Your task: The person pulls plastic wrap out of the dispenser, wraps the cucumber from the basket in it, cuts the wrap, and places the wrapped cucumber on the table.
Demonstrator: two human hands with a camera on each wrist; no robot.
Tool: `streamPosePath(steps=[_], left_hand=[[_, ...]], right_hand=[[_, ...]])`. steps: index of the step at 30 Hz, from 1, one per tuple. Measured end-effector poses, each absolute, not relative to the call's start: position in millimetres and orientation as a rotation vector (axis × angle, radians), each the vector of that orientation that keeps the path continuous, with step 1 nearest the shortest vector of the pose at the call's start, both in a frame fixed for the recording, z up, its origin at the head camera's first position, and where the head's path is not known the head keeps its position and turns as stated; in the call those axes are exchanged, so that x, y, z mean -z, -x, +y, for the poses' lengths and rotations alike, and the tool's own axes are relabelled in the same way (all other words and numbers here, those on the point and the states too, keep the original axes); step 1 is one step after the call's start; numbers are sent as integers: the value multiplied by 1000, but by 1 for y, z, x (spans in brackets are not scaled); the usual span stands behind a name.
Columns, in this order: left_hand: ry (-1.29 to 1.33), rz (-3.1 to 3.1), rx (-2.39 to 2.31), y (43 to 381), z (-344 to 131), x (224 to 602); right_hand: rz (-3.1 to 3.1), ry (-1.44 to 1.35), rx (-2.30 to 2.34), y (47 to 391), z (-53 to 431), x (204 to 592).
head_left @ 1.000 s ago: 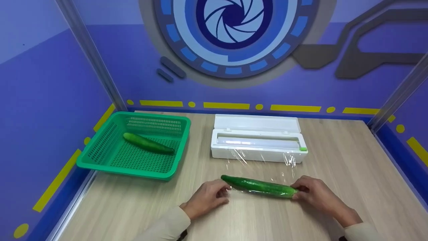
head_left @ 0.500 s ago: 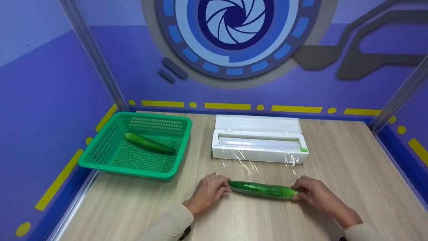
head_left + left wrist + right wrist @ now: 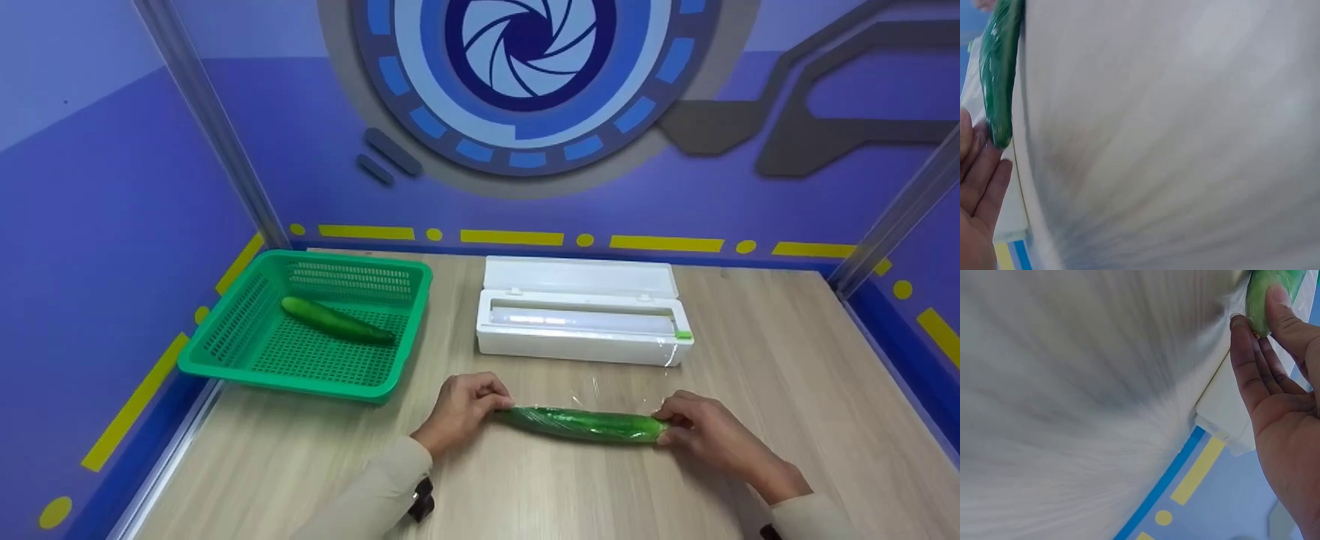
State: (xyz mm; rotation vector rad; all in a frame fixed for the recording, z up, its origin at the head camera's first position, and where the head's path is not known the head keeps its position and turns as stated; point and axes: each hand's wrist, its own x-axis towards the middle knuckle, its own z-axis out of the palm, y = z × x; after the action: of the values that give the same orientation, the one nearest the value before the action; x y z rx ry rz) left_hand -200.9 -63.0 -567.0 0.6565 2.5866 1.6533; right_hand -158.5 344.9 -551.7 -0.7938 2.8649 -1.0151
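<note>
A cucumber [image 3: 581, 425] with clear plastic wrap about it lies crosswise on the table before me. My left hand [image 3: 461, 409] is at its darker left end, thumb and fingers pinching plastic wrap there. In the left wrist view, fingers of the left hand [image 3: 979, 180] lie beside the cucumber's tip [image 3: 1000, 112]. At the paler right end, my right hand [image 3: 709, 431] holds the cucumber between thumb and fingers. The right wrist view shows the thumb of the right hand [image 3: 1280, 377] on the wrapped end [image 3: 1264, 298]. Faint film glints appear between the cucumber and the white box.
Behind the cucumber stands a white wrap dispenser [image 3: 577, 345], lid raised, with a film roll [image 3: 581, 320] inside and a green slider [image 3: 682, 335] at its right. A green basket [image 3: 292, 384] at left holds another cucumber [image 3: 334, 321]. Blue panels enclose the table.
My left hand came to the cucumber's left end, then shifted slightly up and left. Film streaks along the dispenser's front have mostly gone, apart from its right end. The right hand has barely moved.
</note>
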Motion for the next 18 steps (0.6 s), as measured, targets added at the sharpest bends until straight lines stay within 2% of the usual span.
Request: streamPosePath(steps=[9,15,18], left_hand=[[-483,2182,-1985,213,-62,577],[-210,2153,-1990,211,-59,576],[-159,2179,-1978,211,-58,577]], right_hand=[[2828,768,1071,162,349,555],[2813,789,1110,161,350,556],[2803,782,1109,161,350,556]])
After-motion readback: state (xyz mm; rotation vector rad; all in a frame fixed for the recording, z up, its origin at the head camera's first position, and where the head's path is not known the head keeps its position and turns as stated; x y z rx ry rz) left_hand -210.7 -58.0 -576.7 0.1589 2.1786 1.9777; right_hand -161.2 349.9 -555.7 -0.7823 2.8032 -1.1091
